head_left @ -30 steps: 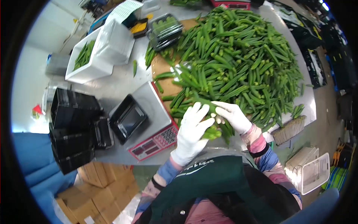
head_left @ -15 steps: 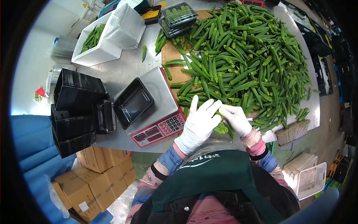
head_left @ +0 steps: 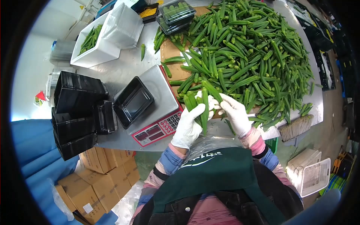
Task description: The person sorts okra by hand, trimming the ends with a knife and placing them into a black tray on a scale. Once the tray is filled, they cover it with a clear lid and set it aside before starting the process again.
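My left hand (head_left: 187, 127), in a white glove, is closed around several green okra pods (head_left: 192, 102) that point up and away from me. My right hand (head_left: 236, 116), gloved too, pinches the near end of one okra pod (head_left: 212, 90) beside that bunch. Just beyond both hands spreads a large heap of okra (head_left: 251, 60) on the table. To the left, an open black plastic tray (head_left: 133, 104) rests on the plate of a red-edged weighing scale (head_left: 160, 86). The fingertips of my left hand are partly hidden behind the pods.
Stacks of black trays (head_left: 78, 93) stand left of the scale. Behind are a white bin (head_left: 84, 60) with okra and lidded clear-topped packs (head_left: 176, 13). A brush (head_left: 296, 129) lies at the right table edge. Cardboard boxes (head_left: 90, 187) and a white basket (head_left: 315, 178) are below.
My left hand has turned and lowered slightly, and the okra bunch in it now shows upright. My right hand has moved slightly and now holds a pod at the bunch.
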`<state>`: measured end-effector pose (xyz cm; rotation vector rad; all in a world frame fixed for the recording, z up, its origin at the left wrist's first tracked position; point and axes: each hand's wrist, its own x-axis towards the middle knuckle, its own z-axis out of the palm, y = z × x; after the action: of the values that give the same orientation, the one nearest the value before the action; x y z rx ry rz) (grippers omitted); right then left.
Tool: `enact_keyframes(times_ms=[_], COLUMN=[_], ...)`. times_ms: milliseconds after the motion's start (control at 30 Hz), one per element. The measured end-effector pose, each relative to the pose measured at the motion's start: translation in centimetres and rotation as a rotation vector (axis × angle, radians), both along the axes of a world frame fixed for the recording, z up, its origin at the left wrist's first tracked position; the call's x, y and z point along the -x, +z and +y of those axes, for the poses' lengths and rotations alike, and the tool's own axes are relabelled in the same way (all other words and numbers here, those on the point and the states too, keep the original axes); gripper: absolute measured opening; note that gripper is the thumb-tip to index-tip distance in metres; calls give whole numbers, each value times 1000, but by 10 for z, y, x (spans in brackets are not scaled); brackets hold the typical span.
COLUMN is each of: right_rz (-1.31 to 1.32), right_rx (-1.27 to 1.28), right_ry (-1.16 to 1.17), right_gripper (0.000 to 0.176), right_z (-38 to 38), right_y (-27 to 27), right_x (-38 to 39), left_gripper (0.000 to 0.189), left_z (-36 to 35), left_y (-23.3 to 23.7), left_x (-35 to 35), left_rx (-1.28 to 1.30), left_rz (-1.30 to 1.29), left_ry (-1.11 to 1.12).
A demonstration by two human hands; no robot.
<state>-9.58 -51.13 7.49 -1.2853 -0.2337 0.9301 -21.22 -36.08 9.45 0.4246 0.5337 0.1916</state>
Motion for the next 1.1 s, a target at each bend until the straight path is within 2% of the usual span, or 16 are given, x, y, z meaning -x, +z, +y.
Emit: enact_keyframes(times_ms=[133, 333, 367, 467, 533, 667, 733, 767, 800, 833, 933, 967, 1000, 1033, 1100], right_rz=[-9, -351, -340, -533, -928, -897, -765, -909, -786, -846, -1123, -1256, -1297, -1527, -1563], right_rx=[-43, 96, 67, 110, 165, 93, 71, 105, 100, 257, 421, 532, 737, 850, 1073], right_ry=[-32, -57, -82, -7, -4, 183, 352, 161, 64, 57, -203, -268, -237, -324, -324], right_gripper=[42, 39, 38, 38, 31, 23, 20, 19, 21, 23, 21, 22, 26, 31, 35], right_z=[6, 10, 11, 6, 5, 6, 10, 17, 22, 24, 37, 40, 43, 46, 50], right_y=[8, 6, 4, -3, -13, -10, 4, 2, 5, 3, -34, -50, -49, -59, -66], right_x=[9, 26, 28, 29, 28, 16, -14, -22, -38, -62, -140, -164, -180, -195, -215], left_gripper=[52, 54, 54, 54, 55, 63, 64, 64, 64, 63, 56, 55, 54, 53, 53], left_z=[-11, -13, -13, -13, -12, -7, -7, -5, -1, 0, 3, 3, 2, 2, 0], left_y=[7, -6, -5, -5, -2, -12, -1, -6, -11, -7, -3, -4, -4, -5, -6], left_x=[-4, -5, -5, -5, -8, 0, -3, -2, 1, 2, 11, 11, 12, 14, 16], left_rx=[96, -40, -54, -82, -79, -77, -75, -93, -113, -103, -125, -128, -131, -133, -138], left_rz=[-3, -43, -38, -24, -32, -4, 123, 118, 114, 126, 138, 148, 160, 174, 182], left_ry=[107, 93, 87, 63, 30, -19, 26, 25, 26, 45, 2, 0, -2, -3, 10])
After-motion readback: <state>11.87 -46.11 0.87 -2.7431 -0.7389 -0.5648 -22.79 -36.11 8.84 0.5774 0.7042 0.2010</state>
